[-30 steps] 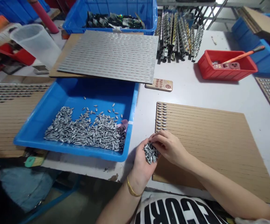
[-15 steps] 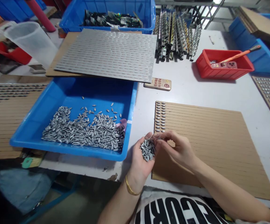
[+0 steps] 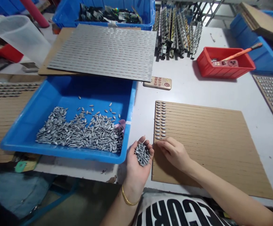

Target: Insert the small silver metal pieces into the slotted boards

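Grey teardrop-shaped metal pieces (image 3: 142, 154) lie heaped in your cupped left hand (image 3: 136, 166), beside the near corner of the blue plastic tray (image 3: 63, 151). Your right hand (image 3: 174, 153) rests empty, fingers loosely curled, on the slotted cardboard board (image 3: 221, 157), just beside its column of seated pieces (image 3: 160, 119).

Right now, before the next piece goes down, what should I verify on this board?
Left hand cupping grey metal pieces: ok.
Right hand resting on the slotted cardboard board: ok.
A piece held in its fingers: cannot tell.
Column of pieces along the board's left edge, one per slot: ok.
Loose pieces inside the blue tray: ok.
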A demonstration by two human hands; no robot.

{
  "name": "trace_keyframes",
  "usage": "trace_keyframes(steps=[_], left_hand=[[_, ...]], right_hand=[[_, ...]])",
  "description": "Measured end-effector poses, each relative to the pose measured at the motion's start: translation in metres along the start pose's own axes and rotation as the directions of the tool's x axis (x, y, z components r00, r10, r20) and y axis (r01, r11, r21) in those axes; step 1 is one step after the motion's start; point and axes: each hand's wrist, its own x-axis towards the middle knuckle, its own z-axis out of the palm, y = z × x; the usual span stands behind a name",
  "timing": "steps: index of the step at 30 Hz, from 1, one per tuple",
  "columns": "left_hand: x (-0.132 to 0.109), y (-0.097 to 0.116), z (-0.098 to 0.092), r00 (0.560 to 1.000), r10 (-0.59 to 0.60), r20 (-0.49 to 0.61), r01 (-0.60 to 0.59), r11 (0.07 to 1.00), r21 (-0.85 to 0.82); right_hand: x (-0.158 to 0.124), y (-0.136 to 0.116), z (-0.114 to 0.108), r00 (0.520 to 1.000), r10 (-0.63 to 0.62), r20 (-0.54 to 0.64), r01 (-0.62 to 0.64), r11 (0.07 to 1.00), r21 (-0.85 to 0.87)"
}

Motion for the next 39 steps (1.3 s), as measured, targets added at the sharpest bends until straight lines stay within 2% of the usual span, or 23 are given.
trace_keyframes(steps=[6,11,14,19,23,26,30,33,37,39], left_hand=[[-0.011,-0.005,-0.006,1.000,-0.022,-0.015,0.021,1.000,-0.013],[-0.011,-0.012,-0.012,0.998,-0.046,0.033,0.046,0.999,-0.002],[-0.010,-0.013,-0.013,0.996,-0.054,0.074,0.055,0.998,-0.015],[-0.009,-0.016,-0.011,0.988,-0.092,0.122,0.092,0.996,0.003],[-0.009,-0.027,-0.011,0.995,-0.078,0.065,0.075,0.996,0.055],[-0.008,-0.035,-0.016,0.995,-0.074,0.060,0.069,0.995,0.076],[-0.008,-0.043,-0.024,0.990,-0.078,0.121,0.067,0.994,0.090],[-0.007,-0.048,-0.026,0.993,-0.070,0.094,0.062,0.994,0.088],[-0.007,-0.051,-0.028,0.995,-0.068,0.075,0.063,0.995,0.075],[-0.008,-0.053,-0.029,0.994,-0.074,0.079,0.068,0.995,0.076]], right_hand=[[0.002,-0.001,0.002,0.999,0.013,0.053,-0.004,0.985,-0.175],[0.002,-0.001,0.005,0.995,0.052,0.079,-0.036,0.980,-0.194],[0.003,-0.001,0.001,0.993,0.079,0.092,-0.068,0.990,-0.120],[0.009,-0.013,-0.023,0.984,0.162,0.070,-0.171,0.973,0.154],[0.011,-0.024,-0.036,0.978,0.091,0.188,-0.105,0.993,0.061],[0.006,-0.024,-0.036,0.966,0.098,0.241,-0.101,0.995,0.000],[-0.005,-0.022,-0.033,0.955,0.105,0.277,-0.124,0.991,0.053],[-0.011,-0.024,-0.033,0.943,0.130,0.305,-0.172,0.978,0.117],[-0.016,-0.026,-0.035,0.947,0.173,0.269,-0.242,0.938,0.249],[-0.021,-0.024,-0.034,0.950,0.194,0.244,-0.255,0.934,0.250]])
